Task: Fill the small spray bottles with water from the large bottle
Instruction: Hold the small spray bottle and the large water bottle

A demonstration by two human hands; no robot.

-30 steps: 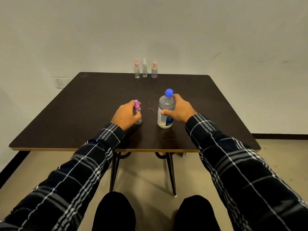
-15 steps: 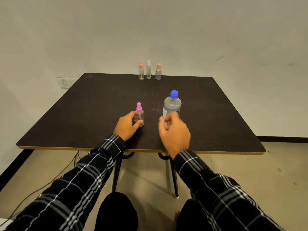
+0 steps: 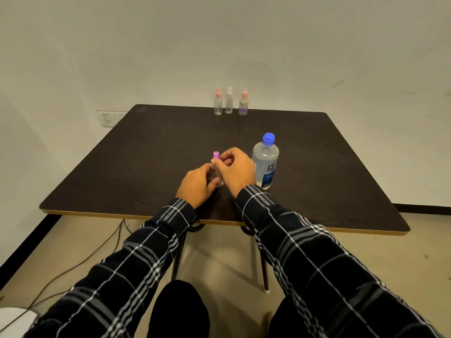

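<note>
My left grip (image 3: 196, 185) is wrapped round the lower body of the small spray bottle (image 3: 218, 174), holding it upright on the bench (image 3: 122, 167), near the front edge, about centre. My right grip (image 3: 240, 172) curls in from the right, fingertips (image 3: 227, 156) pinching at the neck just under the pink spray top (image 3: 216, 155). The exact contact is partly hidden by my own knuckles. The large bottle (image 3: 265, 164) stands upright just beside my right grip, blue cap (image 3: 268, 137) on, nothing holding it. Three other spray bottles (image 3: 229, 101) stand in a row at the far edge, well apart from my hands.

Handling, my read:
- **Small bottle:** It is clear, thin plastic, probably near empty, so light and easy to tip. The wall is smooth and will be slick once wet. Best hold is low on the body with the left, as now. The right should turn the collar under the top, not the nozzle, which looks flimsy.
- **Its mouth:** It will be narrow, so the pour needs to be slow or water goes on the bench.
- **Large bottle:** It looks well filled, so it is the heavy one. It has a soft wall, and squeezing could spurt water. I should take it round the middle at the label, one hand, after the cap comes off.

Step in hand: unscrewing the spray top. No filling done on this one yet.
</note>
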